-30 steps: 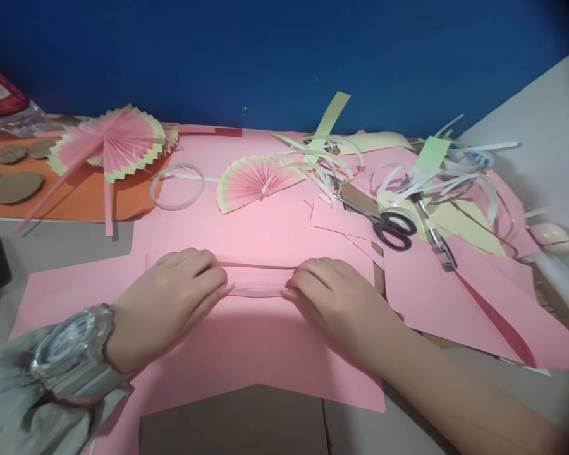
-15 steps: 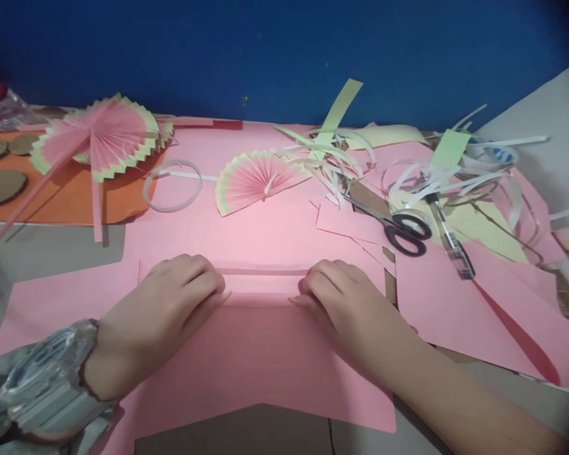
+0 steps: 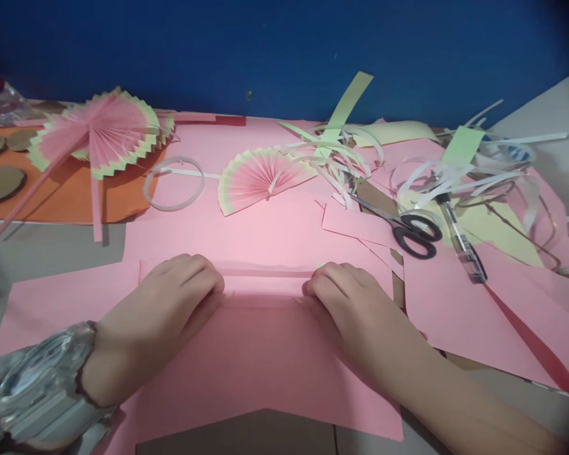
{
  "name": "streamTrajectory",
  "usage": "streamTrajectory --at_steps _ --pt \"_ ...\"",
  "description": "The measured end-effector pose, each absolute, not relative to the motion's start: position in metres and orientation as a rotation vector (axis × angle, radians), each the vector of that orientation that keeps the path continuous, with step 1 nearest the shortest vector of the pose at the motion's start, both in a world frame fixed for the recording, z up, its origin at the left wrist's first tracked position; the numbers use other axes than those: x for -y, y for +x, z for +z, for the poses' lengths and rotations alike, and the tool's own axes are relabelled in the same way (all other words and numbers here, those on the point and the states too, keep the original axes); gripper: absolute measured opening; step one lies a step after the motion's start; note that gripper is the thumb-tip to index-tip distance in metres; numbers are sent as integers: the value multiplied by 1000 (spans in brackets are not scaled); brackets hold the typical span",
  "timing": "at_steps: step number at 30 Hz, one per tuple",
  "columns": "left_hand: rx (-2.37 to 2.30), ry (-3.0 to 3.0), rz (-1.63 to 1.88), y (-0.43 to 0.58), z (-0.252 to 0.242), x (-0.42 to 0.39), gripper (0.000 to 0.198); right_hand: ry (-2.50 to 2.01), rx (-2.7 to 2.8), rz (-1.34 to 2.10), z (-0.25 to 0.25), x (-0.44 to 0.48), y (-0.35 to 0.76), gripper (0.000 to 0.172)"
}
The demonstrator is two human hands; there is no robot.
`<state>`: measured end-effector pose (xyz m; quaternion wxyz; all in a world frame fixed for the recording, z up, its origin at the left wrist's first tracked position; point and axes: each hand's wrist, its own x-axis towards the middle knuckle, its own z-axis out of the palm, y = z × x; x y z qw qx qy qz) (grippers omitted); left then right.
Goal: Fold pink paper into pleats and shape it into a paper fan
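Note:
A pink sheet of paper [image 3: 265, 354] lies in front of me, with a narrow folded strip running across its far part. My left hand [image 3: 180, 297] grips the left part of that fold, fingers curled over it and thumb along the near side. At the right part, my right hand [image 3: 346, 297] pinches the same fold in a mirrored way. Between the hands the creased band shows flat; its ends are hidden under my fingers. Beyond it rests a pleated pink paper fan [image 3: 260, 180] with a yellow-green rim.
Black-handled scissors [image 3: 417, 237] and a pen [image 3: 464, 243] lie to the right, near tangled paper strips [image 3: 346, 151]. A larger pleated fan [image 3: 118, 133] sits on orange paper [image 3: 123, 205] at the left. A clear ring [image 3: 173, 183] lies between. A blue wall [image 3: 218, 50] stands behind.
Both hands keep hold of the fold, with hardly any movement. The near edge of the fold looks slightly more turned down. The view has shifted a little.

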<state>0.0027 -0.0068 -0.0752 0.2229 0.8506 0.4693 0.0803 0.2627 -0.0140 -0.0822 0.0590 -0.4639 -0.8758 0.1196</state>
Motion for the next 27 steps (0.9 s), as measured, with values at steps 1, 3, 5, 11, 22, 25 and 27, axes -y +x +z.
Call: streamTrajectory --at_steps 1,3,5,11,22,25,27 --pt "-1289 2351 227 3 -75 6 22 -1404 2655 361 -82 14 263 13" --pt "-1279 2352 236 2 -75 6 22 -1410 2661 365 -83 15 264 13" --pt "-1273 2349 240 2 -75 6 23 -1418 2666 371 -83 15 264 12" --pt "-1279 2353 314 1 -77 7 13 -1438 2629 361 -80 13 262 14" --pt "-1163 2381 264 -10 -74 -2 11 -1313 2644 423 -79 10 266 15" --pt "-1152 2367 269 -10 -71 -3 10 -1206 2654 445 -81 6 268 19" --pt "-1139 2368 281 -11 -70 -5 10 -1146 2655 470 -81 3 269 20"
